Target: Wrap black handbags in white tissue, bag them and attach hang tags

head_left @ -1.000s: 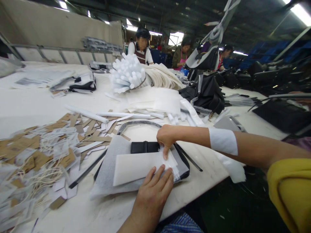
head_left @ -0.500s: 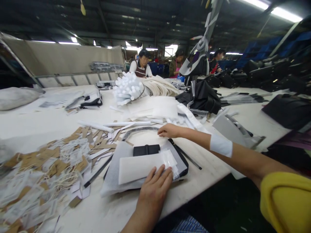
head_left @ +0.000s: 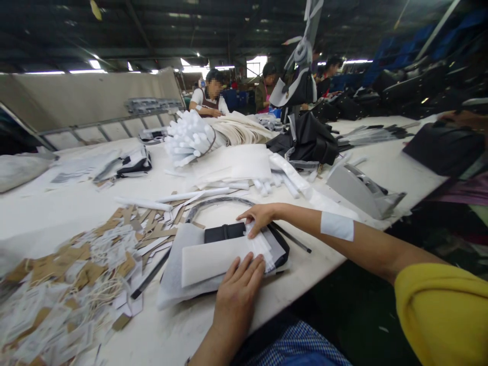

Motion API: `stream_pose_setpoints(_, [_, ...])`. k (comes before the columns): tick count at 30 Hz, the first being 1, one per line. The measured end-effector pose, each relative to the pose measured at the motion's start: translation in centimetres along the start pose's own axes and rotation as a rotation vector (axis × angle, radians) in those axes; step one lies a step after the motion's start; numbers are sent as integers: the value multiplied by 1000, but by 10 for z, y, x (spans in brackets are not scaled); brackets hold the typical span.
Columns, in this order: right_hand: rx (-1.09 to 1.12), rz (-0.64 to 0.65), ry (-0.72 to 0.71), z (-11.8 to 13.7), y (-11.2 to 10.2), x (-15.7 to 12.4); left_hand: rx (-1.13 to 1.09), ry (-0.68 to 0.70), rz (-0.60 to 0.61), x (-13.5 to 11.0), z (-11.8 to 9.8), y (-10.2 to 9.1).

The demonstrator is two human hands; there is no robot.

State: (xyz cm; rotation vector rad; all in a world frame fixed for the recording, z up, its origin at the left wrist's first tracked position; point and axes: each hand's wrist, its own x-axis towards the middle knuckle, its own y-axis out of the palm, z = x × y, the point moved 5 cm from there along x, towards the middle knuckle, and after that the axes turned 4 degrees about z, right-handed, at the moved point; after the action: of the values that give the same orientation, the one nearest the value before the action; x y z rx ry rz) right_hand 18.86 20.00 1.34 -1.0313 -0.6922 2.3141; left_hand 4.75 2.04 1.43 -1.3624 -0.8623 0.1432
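Observation:
A black handbag (head_left: pixel 281 256) lies flat on the table, partly covered by white tissue paper (head_left: pixel 171 279). Its black flap strap (head_left: pixel 224 232) shows above a white foam sheet (head_left: pixel 213 260). My left hand (head_left: pixel 240 290) lies flat with fingers stretched over the foam's right end and the lower ends of several clear plastic packets (head_left: pixel 261 249). At the packets' upper end, my right hand (head_left: pixel 261 218) has its thumb and fingers closed on them. The wrapped, curved handle (head_left: pixel 217 200) of the bag reaches away behind that hand.
Cardboard tags with strings (head_left: pixel 84 269) are heaped to the left. Behind the bag lie white foam tubes (head_left: pixel 190 140), foam sheets (head_left: pixel 232 165) and a black bag (head_left: pixel 308 137). A grey tape dispenser (head_left: pixel 360 190) stands right. Co-workers sit across the table.
My right hand has come down from beside the handle onto the packets' upper end, which has shifted slightly upward. My left hand stays flat on the foam. The view has shifted a little.

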Motion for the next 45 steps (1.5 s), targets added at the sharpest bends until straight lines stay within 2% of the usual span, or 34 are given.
stream_pose_setpoints(4, [30, -135, -30, 5, -4, -4, -7, -18, 29, -1, 0, 2])
stream_pose_setpoints(8, [-8, -452, -58, 22, 4, -43, -22, -27, 51, -2, 1, 2])
stream_pose_setpoints(11, [-112, -657, -204, 40, 38, -85, -48, -30, 69, -3, 1, 2])
stream_pose_setpoints(13, [-248, -701, -322, 49, 72, -107, -68, -25, 71, -3, 1, 1])
stream_pose_setpoints(16, [-441, -766, -350, 48, 111, -121, -108, -14, 75, -2, 2, -4])
stream_pose_setpoints(18, [-552, -786, -349, 46, 123, -120, -116, 21, 106, -4, 7, -11])
stream_pose_setpoints(21, [-661, -793, -347, 44, 124, -115, 13, 76, 188, -14, 23, -32])
stream_pose_setpoints(25, [-719, -781, -379, 37, 114, -115, 255, 62, 306, -32, 59, -67])
stream_pose_setpoints(27, [-717, -783, -401, 29, 106, -118, 306, 75, 353, -39, 73, -77])
stream_pose_setpoints(29, [-710, -780, -414, 21, 99, -120, 313, 75, 387, -43, 82, -76])
stream_pose_setpoints(33, [-698, -805, -354, 24, 97, -128, 251, 15, 388, -50, 88, -55])
stream_pose_setpoints(35, [-591, -875, -296, 34, 104, -136, 221, -22, 351, -54, 88, -46])
stream_pose_setpoints(37, [-329, -926, -222, 41, 115, -144, 204, -42, 315, -57, 86, -43])
stream_pose_setpoints(38, [-143, -899, -175, 42, 123, -143, 200, -44, 301, -57, 85, -43])
stream_pose_setpoints(42, [706, -518, -13, 45, 161, -120, 198, -8, 253, -56, 80, -48])
stream_pose_setpoints(43, [875, -460, -12, 48, 166, -114, 204, 11, 235, -55, 80, -49])
stream_pose_setpoints(45, [1135, -444, -70, 58, 170, -106, 220, 48, 198, -53, 78, -51])
